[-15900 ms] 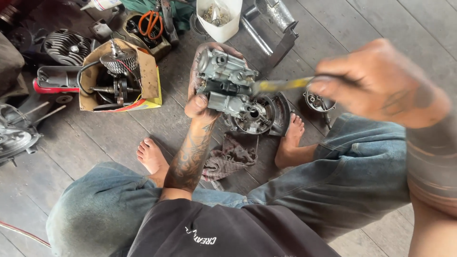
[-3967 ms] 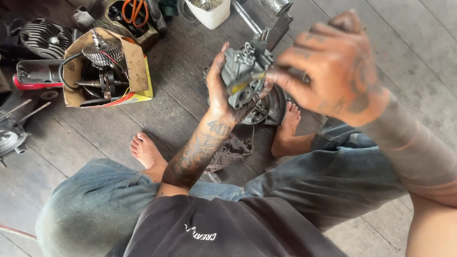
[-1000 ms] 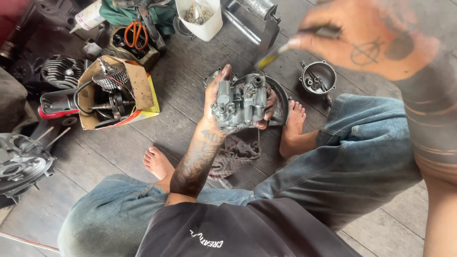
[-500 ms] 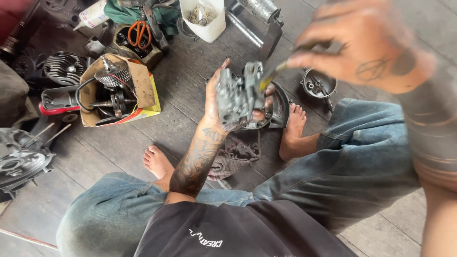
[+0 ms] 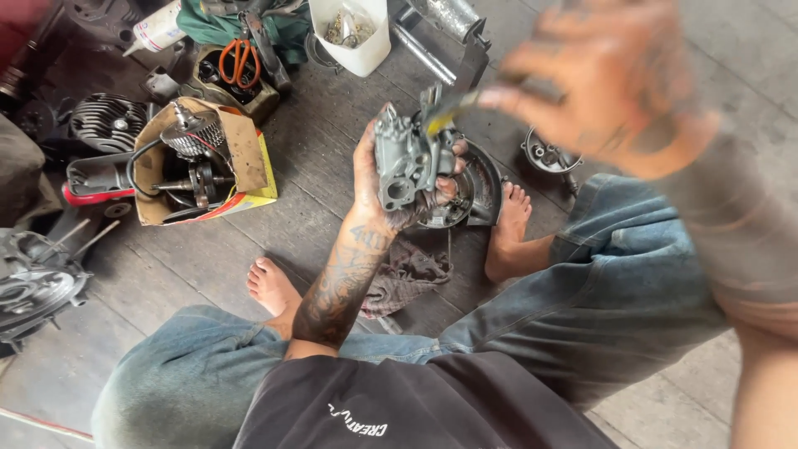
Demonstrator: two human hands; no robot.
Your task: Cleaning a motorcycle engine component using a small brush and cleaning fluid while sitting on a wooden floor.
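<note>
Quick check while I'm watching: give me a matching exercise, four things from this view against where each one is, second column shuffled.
1. carburetor
2. scissors
3. rag
4. white tub

a. on the floor between the bare feet
b. top of the picture, holding small parts
c. in the left hand
d. orange handles, in the dark tray at upper left

Pairs: 1-c, 2-d, 3-a, 4-b

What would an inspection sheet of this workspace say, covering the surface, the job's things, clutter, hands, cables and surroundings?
Surface: dark wooden plank floor.
Job's things: grey metal carburetor; yellow-handled tool, tip at the carburetor, blurred.
Clutter: dirty rag; cardboard box of engine parts; orange-handled scissors; white tub.
Hands: left hand grips the carburetor; right hand holds the tool, blurred.
Cables: black cable at the box.
Surroundings: finned engine cylinder, bare feet, jeans.
</note>
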